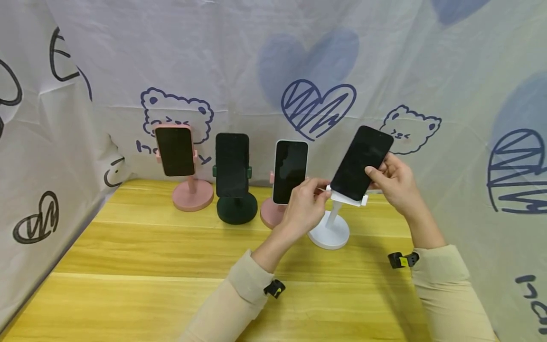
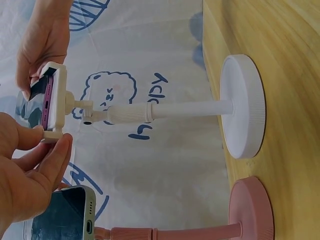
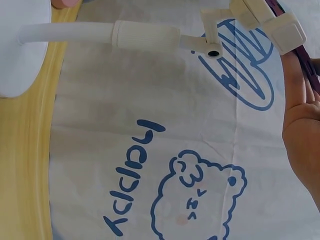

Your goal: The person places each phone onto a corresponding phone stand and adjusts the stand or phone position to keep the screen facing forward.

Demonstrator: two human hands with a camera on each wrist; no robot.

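My right hand [image 1: 396, 184] holds a black-screened phone [image 1: 361, 156] by its right side, thumb on the screen. The phone leans to the right, its lower end in the holder of a white phone stand [image 1: 330, 233]. A purple edge of the phone shows in the left wrist view, between the white clamp arms [image 2: 60, 95]. My left hand [image 1: 304, 203] pinches the holder's left clamp arm between thumb and fingers. In the right wrist view, my right hand [image 3: 302, 125] supports the phone from behind, and its fingertips are cut off by the frame.
Left of the white stand, a pink stand [image 1: 270, 214] carries a light-framed phone [image 1: 290, 166]. Farther left are a dark green stand [image 1: 237, 209] and another pink stand [image 1: 192, 195], each with a phone. All stand on a wooden table [image 1: 141, 266] before a printed cloth [image 1: 239, 57].
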